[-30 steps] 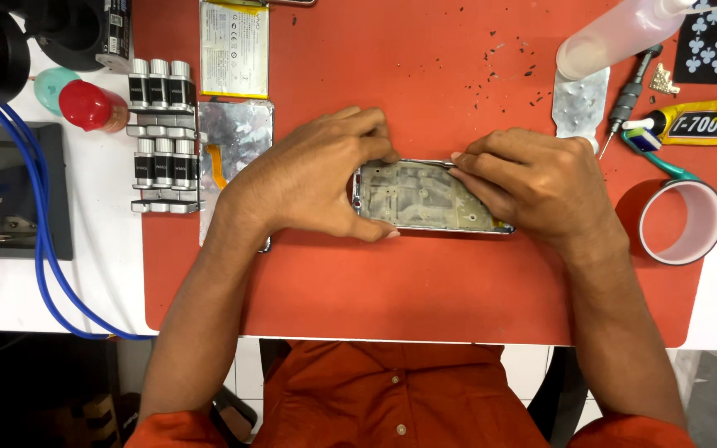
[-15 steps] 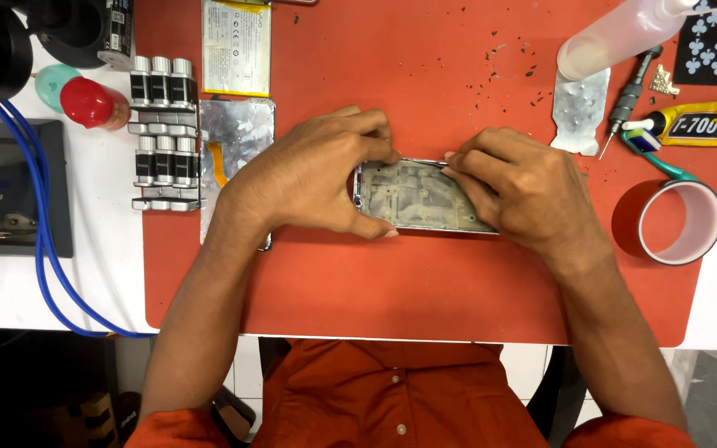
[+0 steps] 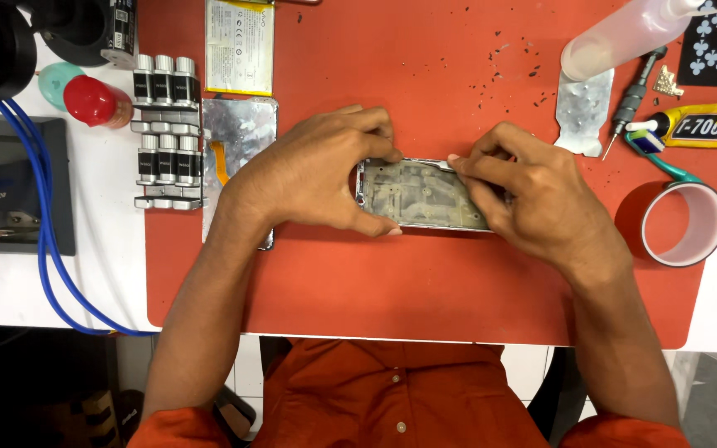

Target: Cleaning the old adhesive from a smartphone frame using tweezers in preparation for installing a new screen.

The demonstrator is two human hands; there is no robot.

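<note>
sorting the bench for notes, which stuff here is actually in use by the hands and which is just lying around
In use:
- phone frame, gripped by the left hand
- thin metal tool, pressed to the frame's top edge by the right hand

Lying about:
- battery
- tape roll
- glue tube
- screwdriver
- squeeze bottle
- metal clamps

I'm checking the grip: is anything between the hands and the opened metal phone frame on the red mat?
Nothing visible. The left hand grips the silvery opened phone frame at its left end, and the right hand rests directly on its right end and top edge.
</note>
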